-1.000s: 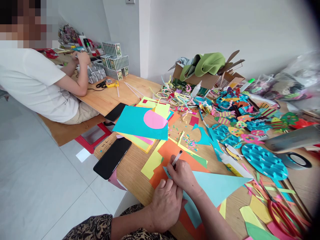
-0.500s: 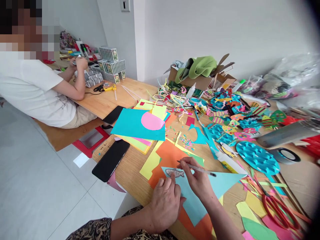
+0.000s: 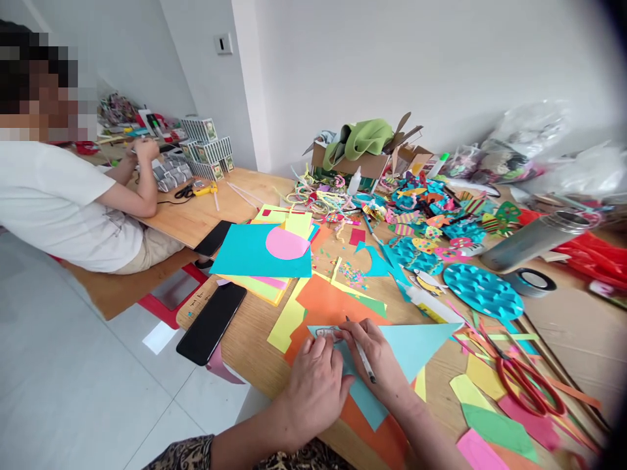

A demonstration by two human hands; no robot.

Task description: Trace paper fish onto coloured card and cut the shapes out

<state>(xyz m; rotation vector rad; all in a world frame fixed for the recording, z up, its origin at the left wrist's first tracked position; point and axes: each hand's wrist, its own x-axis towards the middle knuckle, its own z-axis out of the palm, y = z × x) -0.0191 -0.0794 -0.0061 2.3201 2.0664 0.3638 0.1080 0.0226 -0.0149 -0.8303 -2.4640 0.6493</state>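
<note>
A light blue sheet of paper [image 3: 416, 346] lies on orange paper at the table's near edge. On its upper left corner is a small fish drawn in dark lines [image 3: 323, 332], partly covered by fingers. My left hand [image 3: 316, 391] rests on the sheet with bent fingers, their tips pressing at the fish. My right hand [image 3: 375, 359] has a pen [image 3: 365, 362] tucked among its fingers, the pen's lower end pointing toward me. The right thumb and fingertips meet at the fish's tail end, beside the left fingertips.
Red-handled scissors [image 3: 529, 385] lie at right among paper scraps, near a tape roll [image 3: 533, 281] and a metal flask [image 3: 533, 241]. A phone [image 3: 211, 324] and stacked coloured paper [image 3: 245, 251] sit at left. Paper fish decorations [image 3: 426, 241] crowd the back. A person [image 3: 73, 196] sits at far left.
My right hand has moved its fingertips down to the fish, and the pen has swung from nearly level to steep. The left fingers have curled more. The camera view has shifted slightly.
</note>
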